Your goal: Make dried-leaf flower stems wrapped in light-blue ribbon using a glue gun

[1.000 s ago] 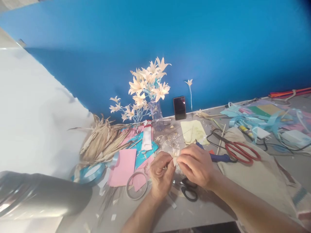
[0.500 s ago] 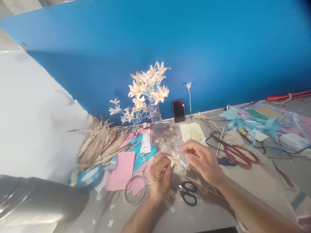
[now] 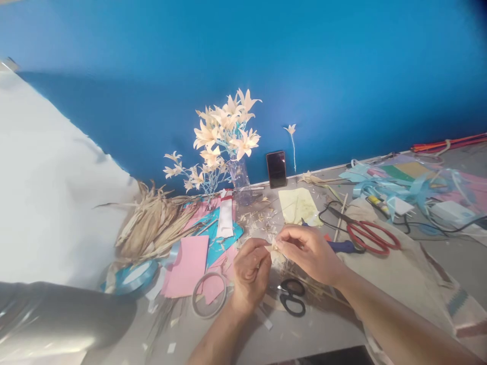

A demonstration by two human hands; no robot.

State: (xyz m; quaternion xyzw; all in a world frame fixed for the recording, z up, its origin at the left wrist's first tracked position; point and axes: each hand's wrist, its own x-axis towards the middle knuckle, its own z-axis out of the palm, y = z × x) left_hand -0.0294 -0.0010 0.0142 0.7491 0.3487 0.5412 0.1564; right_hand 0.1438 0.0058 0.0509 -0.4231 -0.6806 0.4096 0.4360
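Note:
Between my two hands is a small cream artificial flower [image 3: 272, 246], partly hidden by my fingers. My left hand [image 3: 251, 271] is closed in a pinch on it from the left. From the right, my right hand [image 3: 308, 251] has its thumb and fingertips closed on the flower's petals. Black-handled scissors [image 3: 293, 297] lie on the table just below my hands. Beyond them, a clear vase [image 3: 240, 182] holds a bunch of finished cream flowers [image 3: 226, 124]. One single flower on a stem [image 3: 292, 144] stands against the blue wall.
Dried husks [image 3: 144, 223], pink paper [image 3: 188, 266], a blue ribbon roll [image 3: 133, 276] and a tape ring [image 3: 195, 299] lie to the left. Red-handled scissors [image 3: 375, 238], a beige cloth [image 3: 395, 279] and tangled ribbons [image 3: 422, 190] lie to the right. A phone [image 3: 276, 170] leans on the wall.
My right hand has moved left and down, and its fingers now close on the flower in my left hand. The flower is more covered than before. The view has shifted slightly.

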